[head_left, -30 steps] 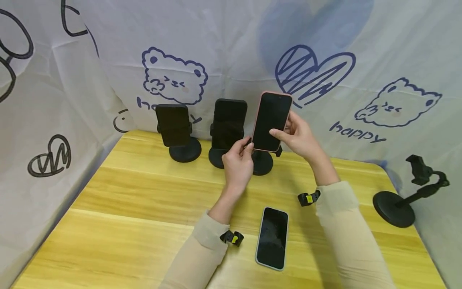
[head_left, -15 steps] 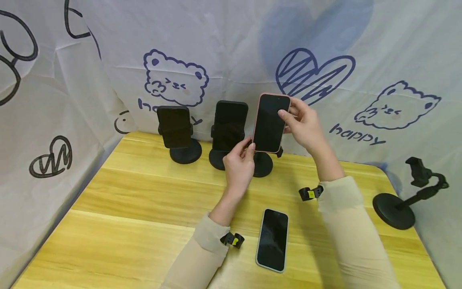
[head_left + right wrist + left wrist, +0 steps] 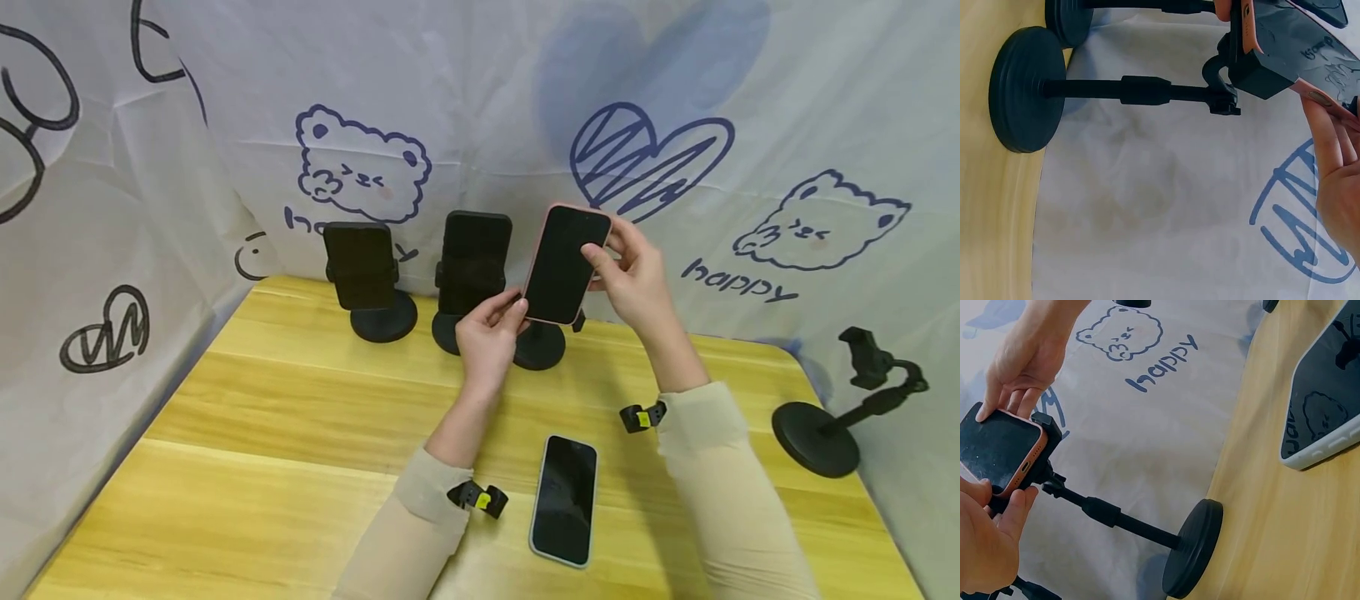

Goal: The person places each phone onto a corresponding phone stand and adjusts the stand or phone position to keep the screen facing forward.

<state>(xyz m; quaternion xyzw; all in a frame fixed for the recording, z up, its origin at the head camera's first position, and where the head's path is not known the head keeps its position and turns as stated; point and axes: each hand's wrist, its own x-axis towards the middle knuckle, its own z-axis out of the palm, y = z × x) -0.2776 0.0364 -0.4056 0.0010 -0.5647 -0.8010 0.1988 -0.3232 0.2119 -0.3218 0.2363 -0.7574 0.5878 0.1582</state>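
Observation:
A smartphone in a pink case (image 3: 562, 267) leans, screen outward, in the clamp of a black phone stand (image 3: 542, 346). My right hand (image 3: 637, 279) grips its right edge, thumb on the screen and fingers behind. At the lower left corner, my left hand (image 3: 491, 337) pinches the clamp's side, thumb close to the case. The left wrist view shows the clamp's other arm (image 3: 1047, 434) against the phone's opposite edge. From the right, the stand's pole (image 3: 1144, 89) and round base (image 3: 1025, 90) are visible. Most of the clamp's back is hidden.
Two phones, one at the left (image 3: 362, 267) and one in the middle (image 3: 474, 262), sit upright in black stands. Another phone in a pale case (image 3: 564, 500) lies face up on the wooden table (image 3: 300, 450). A phone stand (image 3: 817, 437) holding nothing stands far right. A printed cloth hangs behind.
My right hand has slid up the pink-cased phone's right edge. The phone's top has tipped slightly to the right. My left hand stays at its lower left corner.

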